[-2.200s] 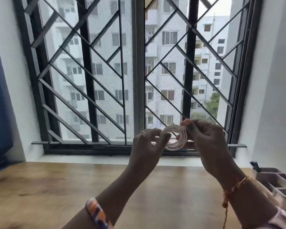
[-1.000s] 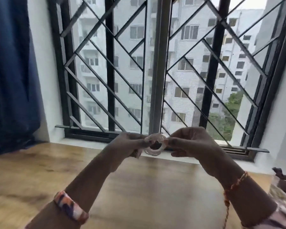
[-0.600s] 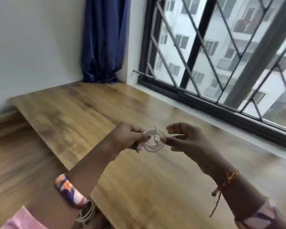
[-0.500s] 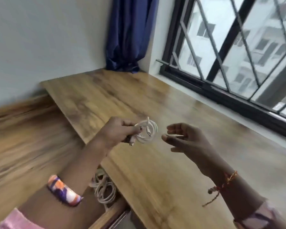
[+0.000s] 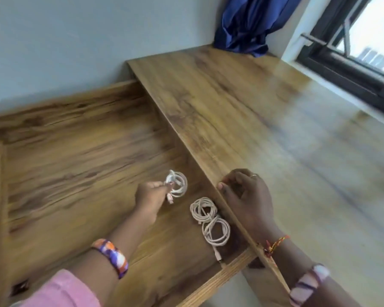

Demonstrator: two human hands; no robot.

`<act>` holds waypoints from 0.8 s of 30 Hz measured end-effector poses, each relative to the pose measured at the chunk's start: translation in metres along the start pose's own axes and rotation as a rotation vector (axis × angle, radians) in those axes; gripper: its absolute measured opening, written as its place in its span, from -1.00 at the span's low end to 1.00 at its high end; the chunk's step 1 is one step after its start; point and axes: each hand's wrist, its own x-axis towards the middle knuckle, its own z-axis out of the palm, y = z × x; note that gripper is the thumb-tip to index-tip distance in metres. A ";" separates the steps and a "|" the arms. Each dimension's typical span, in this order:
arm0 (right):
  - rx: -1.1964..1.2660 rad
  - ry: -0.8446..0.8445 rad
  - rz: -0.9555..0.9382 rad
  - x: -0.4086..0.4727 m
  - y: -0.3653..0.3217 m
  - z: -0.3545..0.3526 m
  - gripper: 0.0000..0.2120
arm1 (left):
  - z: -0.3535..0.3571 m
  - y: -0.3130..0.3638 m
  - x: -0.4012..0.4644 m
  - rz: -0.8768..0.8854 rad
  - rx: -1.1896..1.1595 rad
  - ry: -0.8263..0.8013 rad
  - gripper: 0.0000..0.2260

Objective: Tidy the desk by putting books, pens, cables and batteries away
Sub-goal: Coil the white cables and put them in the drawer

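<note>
The left hand (image 5: 150,197) pinches a coiled white cable (image 5: 176,183) over the open drawer (image 5: 75,173); the right hand (image 5: 245,197) rests empty on the desk edge (image 5: 211,180); best lowered flat beside the two coiled cables (image 5: 210,221), keeping loops together

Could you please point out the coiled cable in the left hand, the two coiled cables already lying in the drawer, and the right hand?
held cable (image 5: 177,183): head view, on its loops.
drawer cables (image 5: 208,220): head view, where both coils meet.
right hand (image 5: 248,196): head view, back of hand.
</note>
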 end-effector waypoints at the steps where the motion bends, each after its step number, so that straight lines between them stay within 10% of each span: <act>1: -0.001 0.022 -0.001 0.000 0.001 0.002 -0.93 | 0.007 -0.005 0.005 -0.015 0.048 -0.027 -0.81; 24: -0.152 0.091 0.075 -0.010 -0.013 0.011 -0.95 | -0.053 0.021 -0.025 0.405 0.644 -0.055 -0.91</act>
